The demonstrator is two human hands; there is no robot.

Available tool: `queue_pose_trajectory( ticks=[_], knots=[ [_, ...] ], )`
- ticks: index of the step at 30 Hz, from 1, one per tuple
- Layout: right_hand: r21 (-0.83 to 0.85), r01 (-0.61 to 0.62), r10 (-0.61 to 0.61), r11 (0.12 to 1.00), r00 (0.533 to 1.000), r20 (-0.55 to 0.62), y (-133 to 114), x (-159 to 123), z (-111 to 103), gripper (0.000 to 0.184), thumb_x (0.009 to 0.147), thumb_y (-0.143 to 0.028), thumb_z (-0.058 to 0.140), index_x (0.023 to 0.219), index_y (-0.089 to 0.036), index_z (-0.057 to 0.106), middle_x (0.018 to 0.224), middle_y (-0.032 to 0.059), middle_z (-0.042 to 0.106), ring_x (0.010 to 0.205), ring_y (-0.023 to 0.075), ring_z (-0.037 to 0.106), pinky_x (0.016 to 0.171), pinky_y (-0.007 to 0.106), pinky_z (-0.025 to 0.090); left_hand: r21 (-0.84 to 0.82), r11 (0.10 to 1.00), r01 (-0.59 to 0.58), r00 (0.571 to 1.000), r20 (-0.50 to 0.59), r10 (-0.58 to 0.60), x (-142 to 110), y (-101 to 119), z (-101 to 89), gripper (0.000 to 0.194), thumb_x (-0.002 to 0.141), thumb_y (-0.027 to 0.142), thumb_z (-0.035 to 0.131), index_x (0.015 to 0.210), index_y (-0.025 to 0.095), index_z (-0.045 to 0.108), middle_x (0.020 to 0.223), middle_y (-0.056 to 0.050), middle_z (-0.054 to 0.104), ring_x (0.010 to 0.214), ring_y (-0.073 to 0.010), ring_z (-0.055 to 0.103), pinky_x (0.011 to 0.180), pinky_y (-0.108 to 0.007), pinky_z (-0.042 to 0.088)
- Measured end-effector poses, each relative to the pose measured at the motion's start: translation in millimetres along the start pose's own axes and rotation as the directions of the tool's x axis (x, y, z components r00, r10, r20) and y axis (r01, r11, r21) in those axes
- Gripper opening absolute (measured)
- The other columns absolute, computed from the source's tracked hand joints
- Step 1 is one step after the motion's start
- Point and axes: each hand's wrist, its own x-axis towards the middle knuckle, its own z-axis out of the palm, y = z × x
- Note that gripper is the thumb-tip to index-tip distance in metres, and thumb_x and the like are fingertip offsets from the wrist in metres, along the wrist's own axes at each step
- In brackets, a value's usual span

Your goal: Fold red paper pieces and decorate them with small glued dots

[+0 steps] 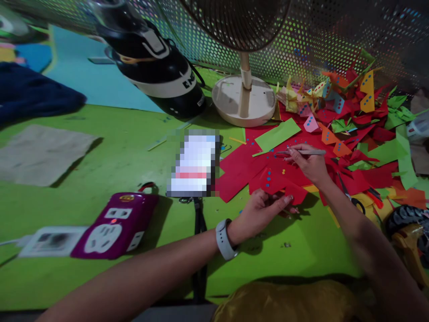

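Note:
My left hand, with a pale watch band on the wrist, pinches the lower edge of a red paper piece. Several small blue dots run down that piece's left part, with tiny yellow bits to their right. In my right hand are slim tweezers, their tips pointing left over red paper sheets sprinkled with small blue bits. A light green paper strip lies just beyond the tweezer tips.
Folded coloured paper pieces heap at the back right, near scissors. A desk fan and black bottle stand behind. On the left are a lit phone, purple power socket and brown paper.

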Motion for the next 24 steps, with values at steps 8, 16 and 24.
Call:
queue_pose_trajectory(
  ticks=[8,16,24],
  knots=[
    [0.029,0.024,-0.023,0.999,0.999,-0.023,-1,-1,-1,0.036,0.084,-0.056,0.066,0.089,-0.02,0.069,0.081,0.0035,0.076,0.077,0.0184,0.075,0.071,0.031,0.06,0.021,1.0,0.013,1.0,-0.002,-0.013,0,0,-0.3,0.038,0.079,0.052,0.077,0.085,0.014,0.071,0.081,-0.01,0.08,0.075,-0.0195,0.077,0.07,-0.028,0.063],
    [0.214,-0.017,0.037,0.977,0.995,-0.09,-14,0,-9,0.041,0.073,-0.06,0.077,0.084,-0.022,0.068,0.074,0.0002,0.074,0.067,0.0179,0.076,0.056,0.026,0.06,-0.101,0.995,-0.01,0.994,-0.111,-0.001,4,4,0.5,0.045,0.071,0.057,0.082,0.079,0.014,0.071,0.079,-0.009,0.08,0.079,-0.0243,0.078,0.068,-0.03,0.064],
    [0.159,0.092,-0.064,0.983,0.983,-0.174,-57,-32,-22,0.03,0.081,-0.053,0.074,0.086,-0.024,0.071,0.077,-0.0005,0.076,0.065,0.0166,0.076,0.059,0.027,0.063,-0.262,0.962,-0.08,0.97,-0.242,0.015,10,3,-2.4,0.048,0.062,0.054,0.09,0.076,0.015,0.067,0.085,-0.007,0.078,0.099,-0.0324,0.077,0.07,-0.033,0.065]
  ],
)
